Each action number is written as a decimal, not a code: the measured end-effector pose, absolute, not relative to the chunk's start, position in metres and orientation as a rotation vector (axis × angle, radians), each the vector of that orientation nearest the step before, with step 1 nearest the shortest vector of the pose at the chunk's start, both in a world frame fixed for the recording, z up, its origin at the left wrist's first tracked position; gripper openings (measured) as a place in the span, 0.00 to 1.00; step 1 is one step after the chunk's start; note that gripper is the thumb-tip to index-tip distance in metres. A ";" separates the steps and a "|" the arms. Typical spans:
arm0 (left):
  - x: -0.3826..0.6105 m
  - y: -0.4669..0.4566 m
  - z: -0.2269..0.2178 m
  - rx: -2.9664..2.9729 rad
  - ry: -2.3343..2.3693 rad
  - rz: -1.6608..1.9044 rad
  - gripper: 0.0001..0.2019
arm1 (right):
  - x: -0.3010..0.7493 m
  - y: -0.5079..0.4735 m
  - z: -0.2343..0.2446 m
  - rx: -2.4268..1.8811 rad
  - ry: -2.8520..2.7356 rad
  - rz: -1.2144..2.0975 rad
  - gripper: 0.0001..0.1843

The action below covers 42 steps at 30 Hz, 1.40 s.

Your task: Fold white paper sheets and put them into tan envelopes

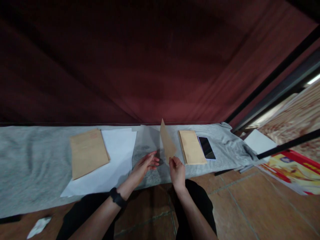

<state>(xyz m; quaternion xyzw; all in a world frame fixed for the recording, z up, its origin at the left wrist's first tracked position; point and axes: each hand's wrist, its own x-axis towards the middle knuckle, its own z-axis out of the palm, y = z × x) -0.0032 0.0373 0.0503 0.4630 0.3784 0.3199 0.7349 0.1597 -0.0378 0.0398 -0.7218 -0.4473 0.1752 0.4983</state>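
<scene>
My right hand (177, 170) pinches the near edge of a brown paper envelope (167, 141), which stands up on edge above the grey cloth (37, 160). To the left of the envelope is my left hand (149, 161), its fingers stretched out and slightly apart. No object shows in it, and a small gap separates it from the envelope. A stack of brown envelopes (192, 146) lies just right of my right hand. Farther left, another pile of brown envelopes (89, 151) rests partly on white paper sheets (120, 150).
A phone (206, 148) lies against the right-hand stack. A dark red fabric wall (160, 66) rises behind the cloth, with black poles (275, 75) at the right. On the tiled floor are a colourful box (292, 170) and a crumpled white tissue (39, 226).
</scene>
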 end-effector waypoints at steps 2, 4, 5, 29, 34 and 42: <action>-0.001 0.036 0.043 1.011 0.859 0.670 0.38 | 0.162 -0.036 0.039 -1.511 -0.738 0.695 0.18; 0.002 0.032 0.038 0.998 0.867 0.634 0.37 | 0.157 -0.037 0.035 -1.297 -0.470 0.925 0.20; 0.004 0.031 0.036 0.995 0.863 0.623 0.36 | 0.153 -0.039 0.033 -1.224 -0.382 1.014 0.21; -0.011 0.051 0.031 1.280 1.198 0.528 0.36 | 0.148 -0.067 0.017 -1.757 -1.987 0.073 0.26; -0.017 0.053 0.035 1.841 1.447 0.570 0.17 | 0.152 -0.070 0.007 -1.756 -2.138 -0.001 0.33; 0.033 0.119 0.029 2.659 0.938 0.638 0.25 | 0.158 -0.071 0.015 -1.690 -2.141 0.095 0.35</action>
